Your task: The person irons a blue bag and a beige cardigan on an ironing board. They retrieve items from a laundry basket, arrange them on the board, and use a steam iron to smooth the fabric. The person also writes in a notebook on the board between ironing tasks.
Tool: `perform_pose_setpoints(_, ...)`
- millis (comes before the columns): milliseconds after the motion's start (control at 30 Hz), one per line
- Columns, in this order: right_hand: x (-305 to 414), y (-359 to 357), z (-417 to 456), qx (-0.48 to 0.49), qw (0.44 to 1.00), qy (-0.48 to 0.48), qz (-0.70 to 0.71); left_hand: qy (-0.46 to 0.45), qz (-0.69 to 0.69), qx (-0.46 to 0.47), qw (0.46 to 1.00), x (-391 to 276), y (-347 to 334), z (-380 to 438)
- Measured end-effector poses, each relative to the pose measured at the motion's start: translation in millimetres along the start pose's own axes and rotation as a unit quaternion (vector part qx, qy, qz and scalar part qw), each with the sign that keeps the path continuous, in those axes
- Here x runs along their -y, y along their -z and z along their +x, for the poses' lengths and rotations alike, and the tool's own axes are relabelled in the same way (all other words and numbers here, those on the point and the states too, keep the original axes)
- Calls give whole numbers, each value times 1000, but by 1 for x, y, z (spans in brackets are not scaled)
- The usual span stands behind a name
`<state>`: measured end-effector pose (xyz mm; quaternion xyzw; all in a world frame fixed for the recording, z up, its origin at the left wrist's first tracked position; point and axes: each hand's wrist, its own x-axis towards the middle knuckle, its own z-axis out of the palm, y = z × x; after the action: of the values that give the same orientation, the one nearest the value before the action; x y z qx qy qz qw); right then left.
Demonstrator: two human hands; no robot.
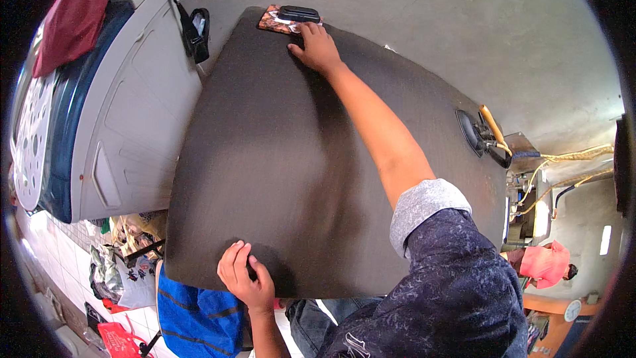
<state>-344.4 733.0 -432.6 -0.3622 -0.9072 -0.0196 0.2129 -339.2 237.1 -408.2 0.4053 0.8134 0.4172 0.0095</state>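
My right hand (318,48) is stretched out to the far edge of a dark, cloth-covered ironing table (258,159). Its fingertips lie over the near right part of a flat, flower-patterned item (272,21), with the thumb apart. On that item sits a black oblong object (299,13), just beyond my fingers; its exact kind is unclear. Close to the table's near edge, my left hand (247,276) hovers or rests with loosely bent fingers and nothing in it. An iron (471,133) with a wooden handle stands at the table's right side.
Left of the table is a washing machine (134,109) with a maroon cloth (79,15) on top. A black strapped bag (198,35) hangs beside it. Yellowish hoses (571,156) run from the iron's side. Blue striped cloth (198,318) is at lower left. A person (544,263) is farther right.
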Motion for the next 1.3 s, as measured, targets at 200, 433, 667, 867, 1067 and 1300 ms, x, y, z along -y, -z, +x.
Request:
perform_pose_setpoints(200, 45, 50, -78, 37, 994, 102, -3, 36, 32, -20, 999, 2, -8, 0)
perform_pose_setpoints(433, 14, 71, -37, -139, 980, 73, 121, 20, 90, 18, 996, -2, -10, 5)
perform_pose_setpoints(667, -14, 26, -4, 98, 990, 58, 78, 43, 95, 19, 994, -10, -12, 10)
perform_pose_setpoints(867, 46, 91, -110, 102, 974, 154, 130, 114, -93, 28, 989, -36, -28, 39)
perform_pose_setpoints(1067, 36, 127, -148, 40, 926, -76, 367, 56, -9, 136, 989, -78, -69, 79)
perform_pose_setpoints(1300, -30, 100, -125, -17, 989, -129, 76, 71, 114, 45, 990, -91, -115, 105)
